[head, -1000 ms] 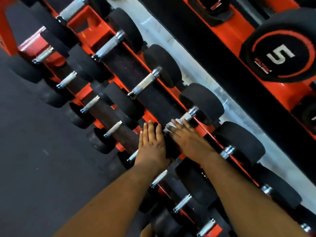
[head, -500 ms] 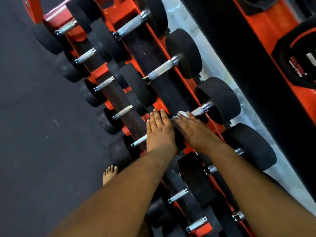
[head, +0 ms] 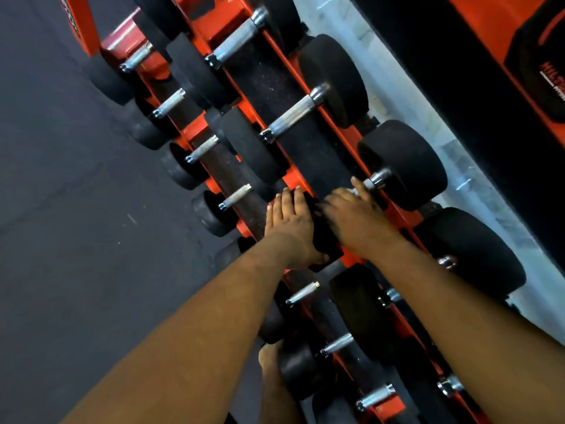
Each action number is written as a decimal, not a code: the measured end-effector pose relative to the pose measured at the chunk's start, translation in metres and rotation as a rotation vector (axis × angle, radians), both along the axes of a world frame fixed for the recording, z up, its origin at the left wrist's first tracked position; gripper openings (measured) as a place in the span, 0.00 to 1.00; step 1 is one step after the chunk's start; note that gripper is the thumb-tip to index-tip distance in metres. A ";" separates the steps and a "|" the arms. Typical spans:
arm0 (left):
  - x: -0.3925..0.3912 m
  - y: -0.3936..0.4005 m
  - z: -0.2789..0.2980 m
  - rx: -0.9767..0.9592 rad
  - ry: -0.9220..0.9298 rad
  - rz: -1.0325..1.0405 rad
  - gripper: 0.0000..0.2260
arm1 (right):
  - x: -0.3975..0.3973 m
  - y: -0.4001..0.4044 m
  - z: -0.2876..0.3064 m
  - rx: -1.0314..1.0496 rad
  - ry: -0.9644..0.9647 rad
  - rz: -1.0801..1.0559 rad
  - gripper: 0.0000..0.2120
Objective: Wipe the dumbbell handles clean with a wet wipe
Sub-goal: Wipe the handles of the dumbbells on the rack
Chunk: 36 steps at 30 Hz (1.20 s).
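Both hands sit on one dumbbell in the upper row of an orange rack. The left hand lies flat on the dumbbell's near black head, fingers straight and together, holding nothing — it simply presses on the rubber. The right hand covers the dumbbell handle, fingers curled over the metal; only the far end of the handle shows, a chrome collar meeting the far black head. A small pale scrap peeks out by the right fingers at the handle, likely the wet wipe, though it is too blurred to be sure.

Just beyond, further along the same row, lies a neighbouring dumbbell with its knurled handle bare. A lower row of smaller dumbbells runs along the left side of the rack, next to the dark floor. To the right of the rack is a pale strip of floor, then a black and orange frame. A bare foot shows near the bottom, between the forearms.
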<state>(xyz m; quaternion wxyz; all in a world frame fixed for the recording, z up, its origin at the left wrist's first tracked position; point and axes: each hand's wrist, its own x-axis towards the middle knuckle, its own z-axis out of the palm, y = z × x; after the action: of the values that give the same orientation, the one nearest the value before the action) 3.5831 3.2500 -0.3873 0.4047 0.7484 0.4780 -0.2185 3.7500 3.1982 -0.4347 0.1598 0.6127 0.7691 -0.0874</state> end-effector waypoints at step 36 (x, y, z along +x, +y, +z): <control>-0.004 -0.006 -0.009 0.068 -0.032 -0.015 0.64 | 0.042 -0.020 -0.018 0.261 -0.200 -0.004 0.32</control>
<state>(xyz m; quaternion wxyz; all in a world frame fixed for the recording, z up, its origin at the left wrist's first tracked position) 3.5790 3.2441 -0.3959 0.3849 0.7687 0.4729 -0.1929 3.7924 3.1785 -0.4522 0.1544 0.6352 0.7531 0.0743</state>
